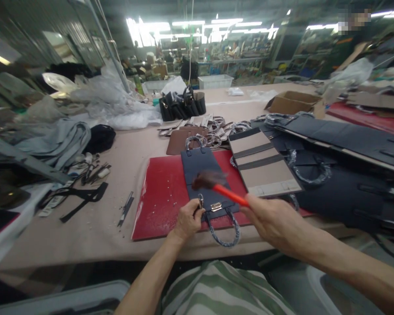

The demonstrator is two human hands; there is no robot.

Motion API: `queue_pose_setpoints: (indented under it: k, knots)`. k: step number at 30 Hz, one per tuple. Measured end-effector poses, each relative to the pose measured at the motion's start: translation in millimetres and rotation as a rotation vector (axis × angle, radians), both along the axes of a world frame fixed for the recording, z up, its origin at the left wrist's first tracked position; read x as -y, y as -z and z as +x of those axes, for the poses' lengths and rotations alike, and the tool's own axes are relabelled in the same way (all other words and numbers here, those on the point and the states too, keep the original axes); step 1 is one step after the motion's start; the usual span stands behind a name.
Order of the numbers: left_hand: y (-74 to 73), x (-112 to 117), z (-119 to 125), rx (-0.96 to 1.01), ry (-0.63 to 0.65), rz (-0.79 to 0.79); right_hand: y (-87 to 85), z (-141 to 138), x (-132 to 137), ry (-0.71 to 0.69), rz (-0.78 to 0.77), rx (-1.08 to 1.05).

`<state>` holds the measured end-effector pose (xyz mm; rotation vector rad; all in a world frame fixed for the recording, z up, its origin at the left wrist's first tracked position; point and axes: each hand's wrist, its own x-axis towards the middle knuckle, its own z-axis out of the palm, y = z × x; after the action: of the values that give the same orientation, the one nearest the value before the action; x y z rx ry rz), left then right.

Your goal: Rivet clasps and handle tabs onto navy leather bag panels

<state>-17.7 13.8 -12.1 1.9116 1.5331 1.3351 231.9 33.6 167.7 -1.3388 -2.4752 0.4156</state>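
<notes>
In my right hand (269, 218) is a hammer (228, 192) with an orange-red handle, its dark head smeared by motion above a navy handbag panel (202, 168). My left hand (188, 218) pinches a small metal piece (200, 200) with a rounded, shiny top at the panel's near left edge; its exact kind is too small to tell. Beside it a metal clasp (216, 206) is fixed to the panel. Plastic-wrapped handles (228, 240) stick out from both ends of the panel, which lies flat on a red board (160, 188).
A box cutter (126, 209) lies left of the board, with straps and small tools (88, 175) farther left. Stacked navy bag panels (341, 175) crowd the right side. Behind are brown panels (187, 139), black bags (180, 107), a cardboard box (292, 103) and plastic wrap (118, 107).
</notes>
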Motion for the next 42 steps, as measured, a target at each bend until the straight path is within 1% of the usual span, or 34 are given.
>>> queue_pose_setpoints:
  k: [2, 5, 7, 9, 11, 13, 15, 17, 19, 20, 22, 24, 26, 29, 31, 33, 35, 39, 40, 42]
  knots:
    - [-0.6, 0.4, 0.3, -0.01, 0.002, -0.008, 9.4, 5.7, -2.2, -0.07, -0.066, 0.05]
    - [0.1, 0.6, 0.2, -0.017, 0.002, 0.01, 23.9, 13.4, -16.9, -0.06, -0.19, -0.014]
    - [1.3, 0.3, -0.3, -0.019, -0.002, 0.035, 37.2, 15.7, -33.6, 0.04, -0.316, -0.063]
    - [2.2, 0.1, -0.8, -0.022, -0.005, 0.043, 54.6, 16.5, -52.6, 0.176, -0.396, -0.013]
    - [2.5, 0.4, -1.3, -0.026, -0.006, 0.039, 73.0, 16.9, -68.6, 0.289, -0.37, 0.071]
    - [1.9, 1.0, -1.5, -0.031, -0.005, 0.029, 87.9, 16.6, -76.7, 0.339, -0.292, 0.115]
    - [1.4, 1.7, -1.5, -0.032, -0.003, 0.026, 97.5, 13.9, -74.5, 0.355, -0.176, 0.133]
    - [1.5, 2.3, -1.1, -0.026, -0.005, 0.028, 103.4, 7.1, -64.0, 0.344, -0.073, 0.159]
    - [2.5, 2.9, -0.1, -0.016, -0.009, 0.022, 108.6, -3.3, -50.6, 0.313, -0.09, 0.191]
    - [3.3, 3.3, 0.5, -0.008, -0.013, 0.017, 111.4, -9.0, -44.7, 0.31, -0.131, 0.2]
    - [4.5, 4.2, 1.9, 0.023, -0.031, 0.006, 117.2, -19.2, -37.0, 0.349, -0.23, 0.177]
    - [4.6, 5.3, 3.1, 0.082, -0.078, -0.017, 121.5, -25.8, -35.6, 0.434, -0.301, 0.1]
    - [3.0, 6.1, 3.0, 0.154, -0.138, -0.068, 123.2, -28.2, -38.2, 0.488, -0.371, 0.015]
    - [-0.5, 5.9, 0.3, 0.255, -0.205, -0.151, 121.8, -27.0, -43.4, 0.5, -0.417, -0.043]
    - [-1.9, 5.6, -2.5, 0.302, -0.213, -0.171, 120.9, -25.2, -45.5, 0.515, -0.425, -0.08]
    - [-2.2, 6.0, -4.7, 0.323, -0.207, -0.173, 121.6, -23.8, -46.3, 0.556, -0.47, -0.229]
    - [-2.3, 7.9, -5.8, 0.303, -0.197, -0.151, 124.5, -23.9, -46.1, 0.589, -0.548, -0.431]
    - [-3.7, 13.1, -5.5, 0.179, -0.077, -0.081, 133.5, -30.2, -42.2, 0.566, -0.747, -0.752]
    - [-4.1, 13.8, -5.6, 0.177, -0.076, -0.09, 135.5, -32.4, -40.6, 0.551, -0.8, -0.832]
    - [-4.8, 13.6, -6.1, 0.253, -0.151, -0.135, 138.7, -36.3, -36.8, 0.517, -0.891, -0.978]
